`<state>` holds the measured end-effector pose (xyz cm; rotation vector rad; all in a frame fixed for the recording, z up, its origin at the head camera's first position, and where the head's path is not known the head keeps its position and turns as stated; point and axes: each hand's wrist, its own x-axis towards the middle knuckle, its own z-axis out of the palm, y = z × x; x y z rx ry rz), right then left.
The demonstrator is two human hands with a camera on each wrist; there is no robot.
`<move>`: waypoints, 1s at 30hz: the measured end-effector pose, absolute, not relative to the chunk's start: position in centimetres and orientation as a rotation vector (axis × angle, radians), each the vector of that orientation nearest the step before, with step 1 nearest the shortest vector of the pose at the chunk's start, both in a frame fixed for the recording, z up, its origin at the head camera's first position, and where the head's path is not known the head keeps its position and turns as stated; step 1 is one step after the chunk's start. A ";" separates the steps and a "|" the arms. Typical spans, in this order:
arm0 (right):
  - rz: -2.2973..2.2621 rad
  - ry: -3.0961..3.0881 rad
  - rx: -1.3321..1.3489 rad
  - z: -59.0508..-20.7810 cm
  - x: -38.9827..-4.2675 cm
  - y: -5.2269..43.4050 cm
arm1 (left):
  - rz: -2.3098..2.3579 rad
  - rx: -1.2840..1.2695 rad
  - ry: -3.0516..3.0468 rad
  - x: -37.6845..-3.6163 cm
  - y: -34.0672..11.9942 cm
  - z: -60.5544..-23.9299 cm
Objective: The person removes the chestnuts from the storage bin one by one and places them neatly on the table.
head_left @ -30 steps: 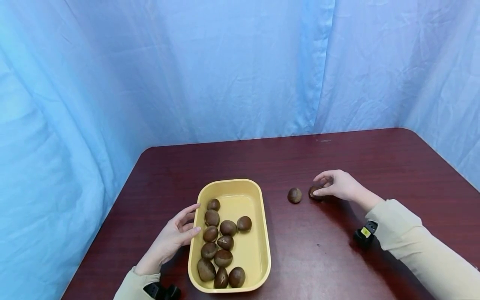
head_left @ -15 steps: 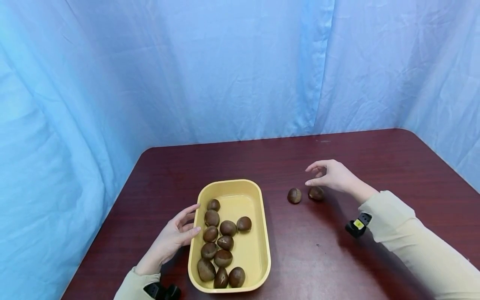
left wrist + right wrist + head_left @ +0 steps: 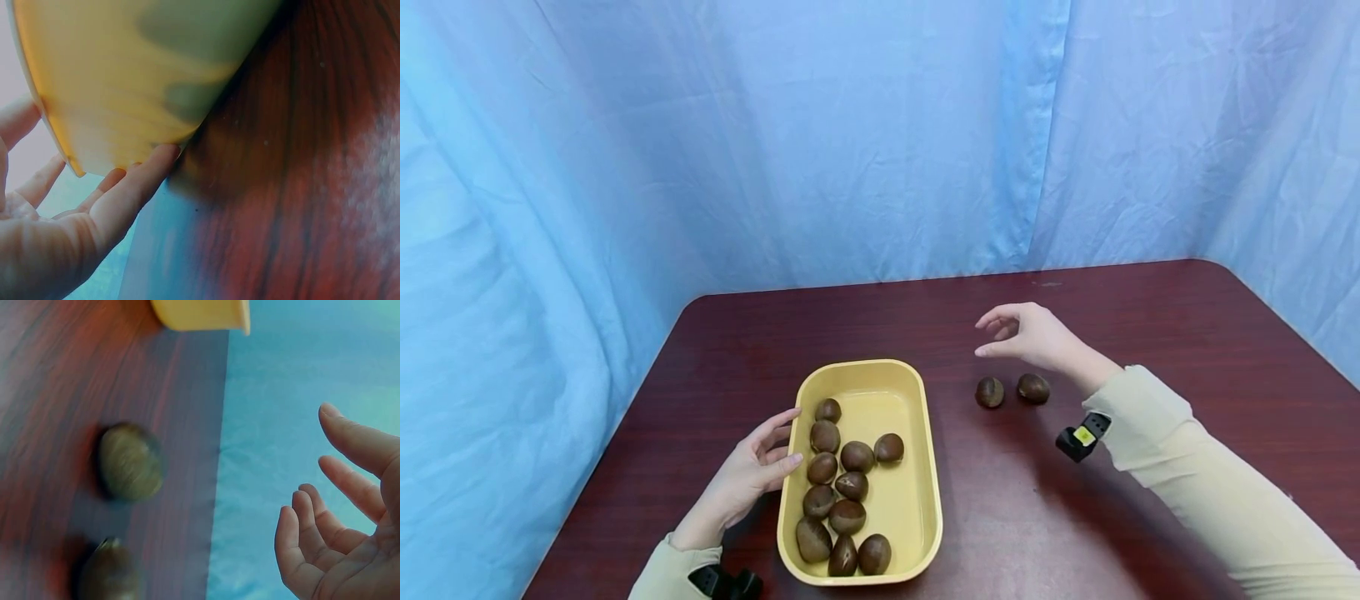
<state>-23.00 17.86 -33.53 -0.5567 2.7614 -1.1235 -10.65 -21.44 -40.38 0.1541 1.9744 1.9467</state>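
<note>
A yellow tray [image 3: 910,500] stands on the table with several chestnuts [image 3: 857,456] inside, mostly along its left side. My left hand [image 3: 747,475] rests against that side, its thumb and index fingertips at the rim. In the left wrist view, other fingers lie along the outer wall of the tray [image 3: 125,94]. Two more chestnuts sit on the table right of the tray, one nearer [image 3: 989,392] and one farther right [image 3: 1033,388]. Just beyond them my right hand [image 3: 1030,335] hovers with nothing in it. The right wrist view shows its fingers [image 3: 300,531] loosely bent, thumb apart.
The dark red wooden table [image 3: 1075,517] has rounded far corners. Blue curtains [image 3: 880,142] hang close behind its back edge and along both sides. A small black camera [image 3: 1078,440] is strapped below my right sleeve.
My right hand has let go of the farther-right chestnut, risen, and moved left and away from me. That chestnut stays on the table. The left hand and tray hold still.
</note>
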 end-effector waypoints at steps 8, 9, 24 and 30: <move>-1.183 2.712 -0.561 -32.0 -23.4 15.0 | 1.951 0.171 1.968 -10.8 -21.5 -40.5; -1.189 2.705 -0.563 -31.8 -23.5 14.6 | 1.952 0.172 1.967 -10.8 -21.5 -40.5; -1.181 2.634 -0.711 -30.6 -22.9 8.2 | 1.953 0.182 1.962 -10.9 -21.3 -40.4; -1.179 2.599 -0.802 -30.7 -22.4 5.4 | 1.954 0.181 1.959 -10.9 -21.5 -40.3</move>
